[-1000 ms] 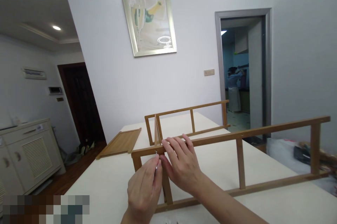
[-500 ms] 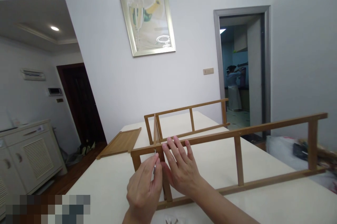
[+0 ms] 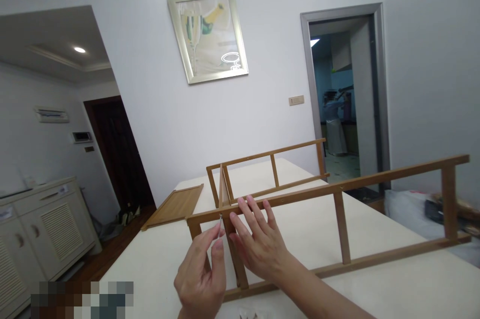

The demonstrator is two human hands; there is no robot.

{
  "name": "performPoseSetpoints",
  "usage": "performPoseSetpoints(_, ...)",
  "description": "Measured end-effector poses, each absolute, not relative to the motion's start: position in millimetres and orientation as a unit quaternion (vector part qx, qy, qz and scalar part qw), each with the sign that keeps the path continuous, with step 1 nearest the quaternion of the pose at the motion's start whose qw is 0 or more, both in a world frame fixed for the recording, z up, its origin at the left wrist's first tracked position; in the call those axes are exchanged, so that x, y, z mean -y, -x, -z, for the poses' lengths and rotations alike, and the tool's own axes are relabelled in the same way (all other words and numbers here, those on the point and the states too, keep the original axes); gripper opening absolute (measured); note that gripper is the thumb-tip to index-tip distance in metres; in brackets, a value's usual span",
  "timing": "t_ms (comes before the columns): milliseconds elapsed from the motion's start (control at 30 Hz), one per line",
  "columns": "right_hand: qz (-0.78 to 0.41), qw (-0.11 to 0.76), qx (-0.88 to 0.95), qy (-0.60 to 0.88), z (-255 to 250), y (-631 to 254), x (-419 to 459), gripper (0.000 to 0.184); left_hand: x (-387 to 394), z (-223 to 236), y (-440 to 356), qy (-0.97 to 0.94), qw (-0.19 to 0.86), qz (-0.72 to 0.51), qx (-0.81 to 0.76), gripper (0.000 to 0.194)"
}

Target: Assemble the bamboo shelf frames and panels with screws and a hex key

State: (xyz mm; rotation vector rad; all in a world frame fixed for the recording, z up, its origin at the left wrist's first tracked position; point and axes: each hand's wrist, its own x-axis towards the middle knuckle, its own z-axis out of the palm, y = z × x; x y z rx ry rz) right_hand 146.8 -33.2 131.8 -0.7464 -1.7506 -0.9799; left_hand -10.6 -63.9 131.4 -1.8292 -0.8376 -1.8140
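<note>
A ladder-like wooden frame (image 3: 300, 196) stands on its long edge across the white table (image 3: 150, 264). My left hand (image 3: 202, 271) pinches a slim metal rod, seemingly a hex key (image 3: 219, 229), between thumb and fingers. Its tip meets a small fastener in the top rail near the left end. Close by on the right, my right hand (image 3: 262, 244) holds this frame, fingers spread over the top rail and thumb by the crosspiece (image 3: 237, 259). A wooden board (image 3: 223, 186) joins the rail there and runs back to a second, similar frame (image 3: 275, 171).
A slatted wooden panel (image 3: 174, 205) lies at the table's left edge. Small hardware (image 3: 249, 314) sits at the near edge, partly cut off. A white bag (image 3: 407, 214) and other items are beyond the right edge. Another person (image 3: 335, 124) stands through the doorway.
My left hand's fingers have loosened and shifted slightly down and left around the metal rod. My right hand stays on the frame. The view has tilted a little.
</note>
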Motion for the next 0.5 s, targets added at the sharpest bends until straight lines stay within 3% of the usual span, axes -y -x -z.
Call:
performPoseSetpoints(267,0.399,0.481,0.719,0.304,-133,-148,32,0.042,62,-119,11,0.604,0.076,0.724,0.324,0.009)
performPoseSetpoints(500,0.402,0.487,0.714,0.303,-134,-147,30,0.043,65,-131,1,0.515,-0.196,0.757,0.351,0.021)
